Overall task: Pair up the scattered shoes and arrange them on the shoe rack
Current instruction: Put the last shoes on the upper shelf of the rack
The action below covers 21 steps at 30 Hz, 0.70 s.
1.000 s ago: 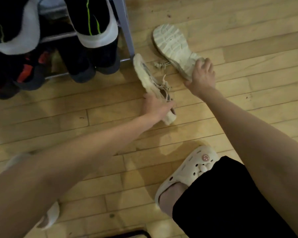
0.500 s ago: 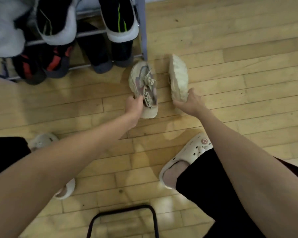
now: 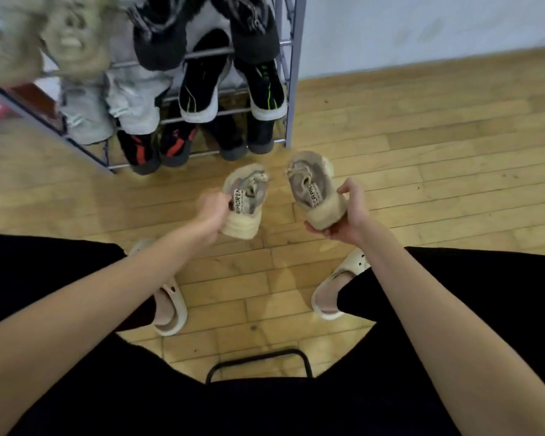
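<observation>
In front of the shoe rack (image 3: 291, 73), we see two beige sneakers held upright by their heels. The left hand (image 3: 213, 212) grips the left sneaker (image 3: 244, 202); the right hand (image 3: 348, 217) cups the right sneaker (image 3: 315, 191), toes toward the rack.

The left hand (image 3: 213, 212) is gripping one beige sneaker (image 3: 244, 201) by its heel, while the right hand (image 3: 348, 215) is cupping the heel of the matching beige sneaker (image 3: 313, 187), both shoes being held toes forward and apart from each other above the wooden floor (image 3: 422, 158). Just beyond them a metal shoe rack (image 3: 291, 73) is standing against the wall, carrying black shoes with green stripes (image 3: 266, 89), grey shoes (image 3: 132, 108) and black-and-red shoes (image 3: 139, 149) on its tiers. The person is wearing cream clogs (image 3: 170, 309) and sitting over a black metal frame (image 3: 258, 361).
</observation>
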{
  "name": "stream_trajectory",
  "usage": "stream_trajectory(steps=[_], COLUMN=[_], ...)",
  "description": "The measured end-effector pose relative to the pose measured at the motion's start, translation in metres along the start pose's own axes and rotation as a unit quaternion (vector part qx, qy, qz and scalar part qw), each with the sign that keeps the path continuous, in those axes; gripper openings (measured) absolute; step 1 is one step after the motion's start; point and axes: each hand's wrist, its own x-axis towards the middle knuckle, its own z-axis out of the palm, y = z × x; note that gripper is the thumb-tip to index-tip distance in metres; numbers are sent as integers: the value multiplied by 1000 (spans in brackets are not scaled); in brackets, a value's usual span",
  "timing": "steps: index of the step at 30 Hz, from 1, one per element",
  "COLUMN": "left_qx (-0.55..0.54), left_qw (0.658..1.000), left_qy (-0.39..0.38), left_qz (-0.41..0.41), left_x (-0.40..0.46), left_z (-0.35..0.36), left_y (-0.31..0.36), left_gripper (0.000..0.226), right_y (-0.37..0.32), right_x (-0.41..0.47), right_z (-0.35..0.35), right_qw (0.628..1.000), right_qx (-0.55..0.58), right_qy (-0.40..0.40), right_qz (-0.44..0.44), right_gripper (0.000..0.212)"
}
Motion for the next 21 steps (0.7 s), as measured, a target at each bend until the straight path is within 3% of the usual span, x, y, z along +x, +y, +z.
stream_trajectory(steps=[4,9,12,15,21], left_qx=[-23,-104,-142,-165,-184], left_qw=[993,964,947,931,918], left_qy=[9,48,84,120,161], left_qz=[119,240,274,302,311], left_x=[-40,-83,-98,-109,-117], left_z=[-55,-117,-149,-176,-224], left_y=[19,37,45,55,73], left_gripper=[20,26,29,27,33], right_y=[-7,-21,-26,-33,-47], right_x=[-53,-104,-117,-132,-157], right_z=[30,79,114,153,215], right_qw=[998,971,949,935,926], right_qx=[-14,-76,-91,-85,-68], right_qy=[-20,7,14,8,-26], right_qz=[-65,-225,-302,-344,-370], right_gripper=[53,68,74,66,53])
